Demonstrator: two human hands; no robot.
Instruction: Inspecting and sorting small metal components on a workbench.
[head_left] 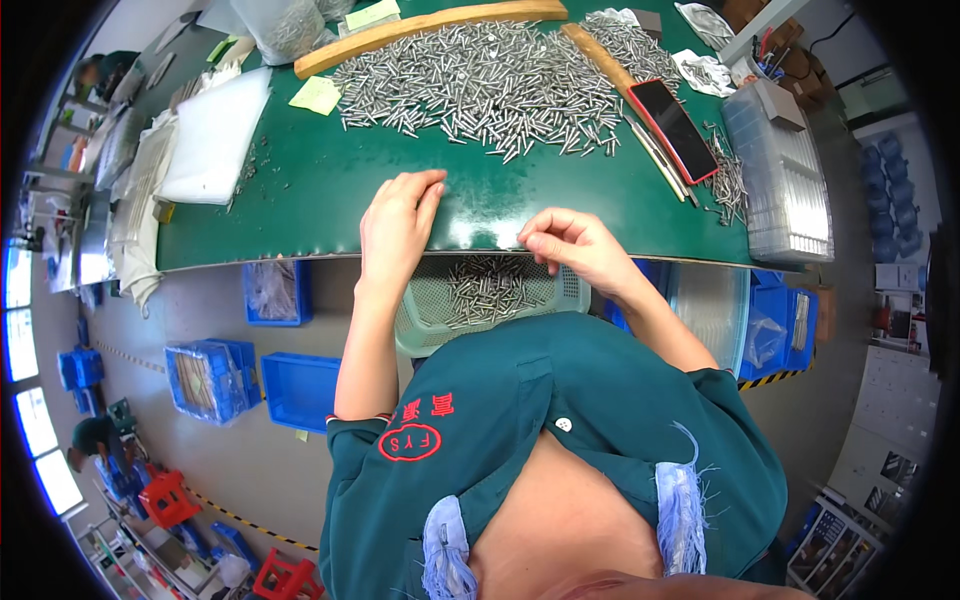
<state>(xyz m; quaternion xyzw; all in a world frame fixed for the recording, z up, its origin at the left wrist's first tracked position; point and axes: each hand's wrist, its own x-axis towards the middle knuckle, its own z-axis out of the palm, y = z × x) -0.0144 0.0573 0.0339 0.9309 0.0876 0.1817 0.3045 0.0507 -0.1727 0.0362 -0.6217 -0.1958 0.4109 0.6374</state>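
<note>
My left hand [400, 225] is over the front edge of the green table [330, 205], its fingers curled together and thumb alongside. Whatever it may hold is hidden. At the table edge to the right, my right hand [578, 245] has thumb and forefinger pinched; anything between them is too small to make out. Below and between the hands, a pale green mesh basket [415, 322] at my lap contains many small metal pins [490, 290]. Beyond the hands spreads a large heap of similar shiny metal pins [480, 80], touched by neither hand.
Wooden strips [430, 32] border the heap. A red-edged phone [675, 130], pen-like tools [655, 160] and a smaller pile of metal pieces [728, 178] lie right, beside stacked clear plastic trays [780, 180]. White foam sheets [215, 140] lie left. Blue bins [305, 388] stand below.
</note>
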